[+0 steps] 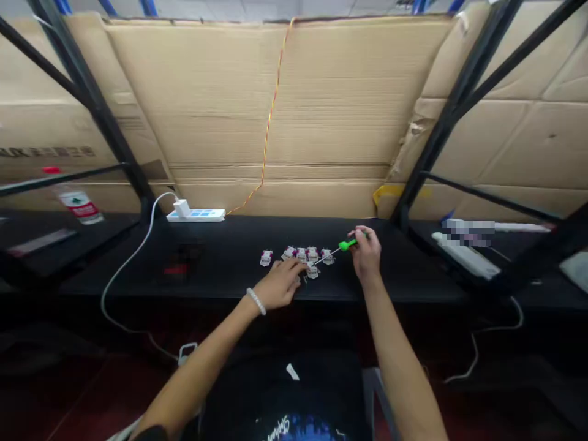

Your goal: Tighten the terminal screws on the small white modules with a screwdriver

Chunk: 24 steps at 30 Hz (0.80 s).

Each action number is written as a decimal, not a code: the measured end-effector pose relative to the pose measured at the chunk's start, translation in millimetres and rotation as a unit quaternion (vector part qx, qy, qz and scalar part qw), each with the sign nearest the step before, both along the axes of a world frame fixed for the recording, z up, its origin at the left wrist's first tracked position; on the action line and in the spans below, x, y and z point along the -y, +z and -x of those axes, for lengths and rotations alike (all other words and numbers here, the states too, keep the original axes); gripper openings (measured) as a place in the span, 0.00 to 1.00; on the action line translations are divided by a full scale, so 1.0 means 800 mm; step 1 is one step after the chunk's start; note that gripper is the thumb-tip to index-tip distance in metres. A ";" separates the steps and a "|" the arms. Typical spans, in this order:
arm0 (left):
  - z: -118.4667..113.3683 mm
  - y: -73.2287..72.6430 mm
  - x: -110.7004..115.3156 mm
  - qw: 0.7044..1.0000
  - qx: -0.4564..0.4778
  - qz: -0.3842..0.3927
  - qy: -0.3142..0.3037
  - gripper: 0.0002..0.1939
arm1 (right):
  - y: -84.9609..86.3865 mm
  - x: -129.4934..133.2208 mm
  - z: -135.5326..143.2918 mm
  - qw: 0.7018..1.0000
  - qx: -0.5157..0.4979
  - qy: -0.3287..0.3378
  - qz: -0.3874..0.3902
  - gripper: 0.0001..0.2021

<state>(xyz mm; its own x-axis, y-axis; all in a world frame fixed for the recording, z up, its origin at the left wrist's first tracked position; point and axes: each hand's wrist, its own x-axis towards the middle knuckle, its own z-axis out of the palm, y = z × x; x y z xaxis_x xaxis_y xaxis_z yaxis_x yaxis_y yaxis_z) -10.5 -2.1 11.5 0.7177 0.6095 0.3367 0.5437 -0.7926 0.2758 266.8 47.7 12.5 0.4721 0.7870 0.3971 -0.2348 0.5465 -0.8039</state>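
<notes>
My right hand point(366, 251) is closed around the green handle of a screwdriver point(348, 244). Its thin metal shaft slants down to the left, with the tip at a small white part point(313, 271). The fingers of my left hand point(281, 283) are bent over the left side of that same part and hold it against the black table; the fingertips are partly hidden. Just behind lie several similar small white parts with purple bits, among them one point(327, 256) at the right of the row. Another white part point(266, 258) sits apart, to the left of my left hand.
A white power strip point(202, 215) with a plugged-in charger and cable stands at the back left of the black table point(239, 245). Cardboard panels point(206, 110) rise behind. Dark metal posts point(441, 116) frame both sides. A bottle point(80, 202) stands far left.
</notes>
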 end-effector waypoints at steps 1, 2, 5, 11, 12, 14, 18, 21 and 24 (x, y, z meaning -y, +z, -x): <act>0.004 0.002 -0.001 1.000 0.004 0.005 -0.010 0.24 | 0.000 0.000 0.000 1.000 -0.002 0.001 -0.001 0.20; 0.009 0.004 -0.003 1.000 0.008 0.010 -0.019 0.25 | 0.000 0.000 0.000 1.000 -0.004 0.002 -0.002 0.20; 0.024 0.010 -0.009 0.999 0.016 0.018 -0.034 0.28 | 0.000 0.000 0.001 1.000 -0.007 0.004 -0.004 0.19; 0.034 0.016 -0.014 0.998 0.022 0.040 -0.048 0.27 | 0.001 0.001 0.001 1.000 -0.010 0.007 -0.005 0.19; 0.034 0.017 -0.014 0.998 0.023 0.043 -0.050 0.26 | 0.001 0.001 0.001 1.000 -0.010 0.007 -0.005 0.19; 0.032 0.018 -0.014 0.997 0.024 0.045 -0.054 0.26 | 0.001 0.001 0.000 1.000 -0.009 0.007 -0.006 0.19; 0.025 0.020 -0.011 0.997 0.017 0.044 -0.066 0.19 | 0.000 0.000 -0.001 1.000 -0.009 0.007 -0.007 0.18; 0.017 0.020 -0.007 0.998 -0.006 0.030 -0.061 0.12 | 0.000 0.000 -0.002 1.000 -0.008 0.007 -0.008 0.18; 0.008 0.017 -0.003 0.999 -0.016 0.002 -0.041 0.11 | 0.000 0.001 -0.002 1.000 -0.008 0.005 -0.009 0.18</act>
<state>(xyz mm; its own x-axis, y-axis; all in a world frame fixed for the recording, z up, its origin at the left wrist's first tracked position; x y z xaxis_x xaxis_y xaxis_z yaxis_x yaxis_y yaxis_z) -17.2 0.7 25.0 0.7757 0.5492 0.3111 0.4849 -0.8340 0.2633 268.4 47.3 12.6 0.4704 0.7848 0.4036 -0.2538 0.5583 -0.7899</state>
